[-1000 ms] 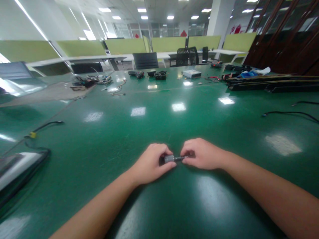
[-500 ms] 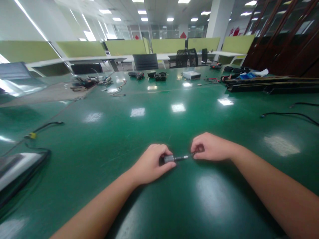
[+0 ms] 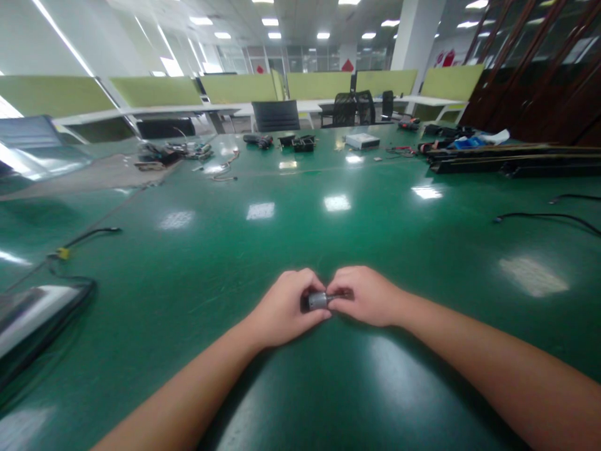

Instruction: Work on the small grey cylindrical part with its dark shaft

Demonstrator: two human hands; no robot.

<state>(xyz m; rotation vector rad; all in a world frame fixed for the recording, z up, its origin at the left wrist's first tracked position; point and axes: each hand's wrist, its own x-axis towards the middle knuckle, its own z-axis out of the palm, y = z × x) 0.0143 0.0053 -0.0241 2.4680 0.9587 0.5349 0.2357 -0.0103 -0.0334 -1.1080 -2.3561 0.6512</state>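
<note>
My left hand point(image 3: 287, 308) is closed round a small motor-like metal cylinder point(image 3: 317, 301), grey with a dark rear end. It lies on its side just above or on the green tabletop point(image 3: 291, 244); I cannot tell which. From its right end a thin shaft point(image 3: 346, 294) points to the right. Thumb and fingertips of my right hand point(image 3: 369, 295) pinch round this shaft close to the cylinder's face. Any small part between those fingertips is hidden. The two hands almost touch.
At left a cable point(image 3: 94, 233) and a silver-and-black device point(image 3: 37, 313) lie on the table. Black cables point(image 3: 544, 216) lie at right. Along the far side are a power drill point(image 3: 257, 141), a white box point(image 3: 362, 141) and long black strips point(image 3: 511, 160).
My right hand has moved left along the shaft, from just off its tip up to the cylinder, carrying something small and dark. My left hand keeps its hold and place.
</note>
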